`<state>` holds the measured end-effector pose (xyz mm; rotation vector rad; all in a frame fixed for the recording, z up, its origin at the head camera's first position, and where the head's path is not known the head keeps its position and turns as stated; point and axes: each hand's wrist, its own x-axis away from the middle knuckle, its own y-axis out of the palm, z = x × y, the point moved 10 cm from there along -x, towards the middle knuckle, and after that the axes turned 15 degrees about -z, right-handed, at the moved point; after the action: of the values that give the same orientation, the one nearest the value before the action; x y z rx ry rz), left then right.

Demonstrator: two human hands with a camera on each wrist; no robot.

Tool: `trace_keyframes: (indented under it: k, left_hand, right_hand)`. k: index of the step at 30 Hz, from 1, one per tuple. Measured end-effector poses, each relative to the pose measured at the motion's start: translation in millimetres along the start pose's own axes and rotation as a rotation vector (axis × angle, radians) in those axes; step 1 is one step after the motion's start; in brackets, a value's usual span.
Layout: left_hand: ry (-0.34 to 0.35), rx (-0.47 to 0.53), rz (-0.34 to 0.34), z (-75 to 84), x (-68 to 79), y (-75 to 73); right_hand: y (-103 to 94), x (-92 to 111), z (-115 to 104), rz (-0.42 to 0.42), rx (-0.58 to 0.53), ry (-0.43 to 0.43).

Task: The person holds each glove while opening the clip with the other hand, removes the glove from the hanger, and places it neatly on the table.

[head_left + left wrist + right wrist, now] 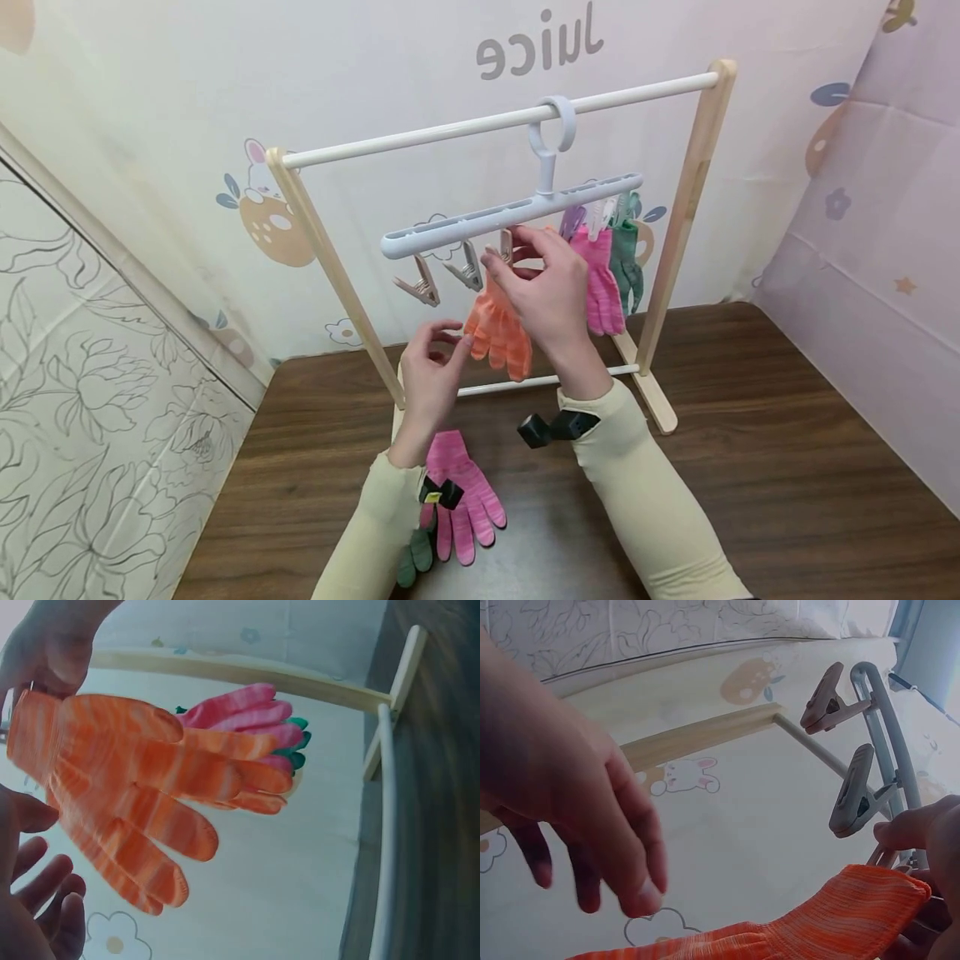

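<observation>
From a pale blue hanger (480, 221) with clips, an orange glove (498, 329) hangs fingers down. My right hand (551, 279) pinches the clip (505, 247) at the glove's cuff between thumb and fingers. Beside the glove is my left hand (433, 367), its fingers loosely bent and holding nothing; in the left wrist view the thumb (34, 812) lies close to the cuff, and I cannot tell if it touches. To the left hang a beige clip (420, 283) and a grey clip (853, 793), both without a glove. Behind my right hand, pink (600, 279) and green (626, 258) gloves hang from clips.
A wooden rack (686, 208) with a white top rod (450, 131) carries the hanger. Below my left wrist, a pink glove (465, 500) and a green glove (415, 557) lie on the brown table (750, 467). A printed cloth backdrop (375, 75) stands behind the rack.
</observation>
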<state>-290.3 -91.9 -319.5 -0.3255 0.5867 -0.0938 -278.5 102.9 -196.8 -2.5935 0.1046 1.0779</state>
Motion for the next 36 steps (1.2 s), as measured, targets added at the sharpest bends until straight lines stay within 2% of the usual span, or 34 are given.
trace_keyframes:
  k: [3, 7, 13, 15, 18, 25, 36]
  left_hand:
    - [-0.014, 0.072, 0.001, -5.2, -9.3, -1.1]
    - [-0.027, 0.157, -0.046, -7.5, -22.8, 4.2]
    - [0.002, 0.191, -0.137, 18.6, -35.5, 11.9]
    - [0.002, 0.203, -0.160, 22.4, -37.6, 14.3]
    - [-0.010, 0.219, -0.166, 23.4, -38.6, 16.2]
    - [-0.034, 0.248, -0.132, 21.5, -36.0, 16.5]
    - [-0.012, 0.240, -0.129, 24.6, -30.0, 18.8]
  right_hand:
    - [0.2, 0.2, 0.5, -0.007, -0.014, 0.008]
    - [-0.8, 0.5, 1.7, -0.007, -0.027, 0.014]
    - [-1.3, 0.7, 4.9, -0.014, -0.040, 0.027]
    - [-1.4, 0.7, 5.6, -0.017, -0.042, 0.033]
    - [-1.6, 0.6, 5.8, -0.016, -0.046, 0.038]
    - [-2.0, 0.5, 8.3, 0.019, -0.076, 0.022]
    - [-4.3, 3.8, 12.6, 0.063, -0.081, 0.037]
